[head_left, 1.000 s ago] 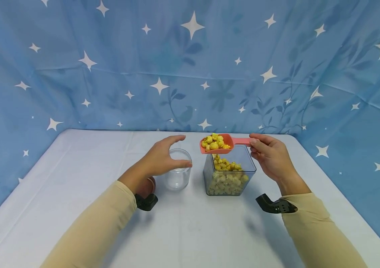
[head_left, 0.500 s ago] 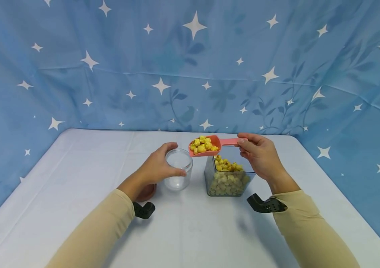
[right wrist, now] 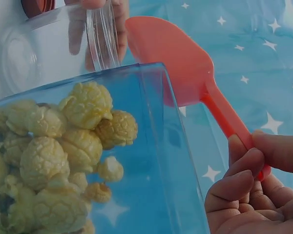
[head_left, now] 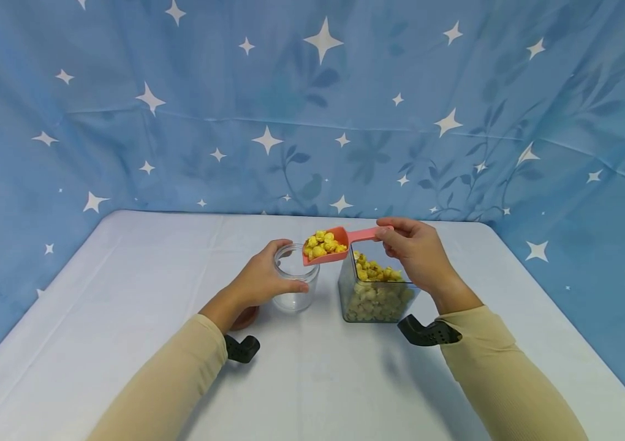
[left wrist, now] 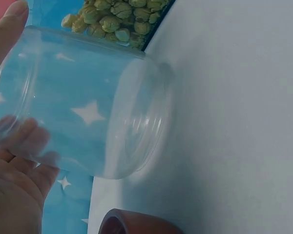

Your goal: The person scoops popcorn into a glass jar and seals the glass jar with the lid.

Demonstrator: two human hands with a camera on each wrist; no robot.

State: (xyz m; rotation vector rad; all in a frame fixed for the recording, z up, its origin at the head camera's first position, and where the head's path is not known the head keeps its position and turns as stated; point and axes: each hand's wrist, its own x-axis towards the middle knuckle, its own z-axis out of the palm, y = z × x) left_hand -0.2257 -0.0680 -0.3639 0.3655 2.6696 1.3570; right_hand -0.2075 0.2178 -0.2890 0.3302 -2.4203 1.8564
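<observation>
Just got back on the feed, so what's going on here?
A person's left hand grips an upright clear jar near its rim. Their right hand holds a pink scoop by its handle, loaded with yellow popcorn, its front edge at the jar's mouth. No popcorn shows in the jar yet. The clear bin beside it holds more, and a reddish-brown round piece lies partly hidden by the left wrist.

The jar (left wrist: 88, 97) stands right of the lid (head_left: 245, 318), left of the bin (head_left: 348, 288); popcorn (head_left: 372, 271) lies in bin and scoop (right wrist: 178, 61).
</observation>
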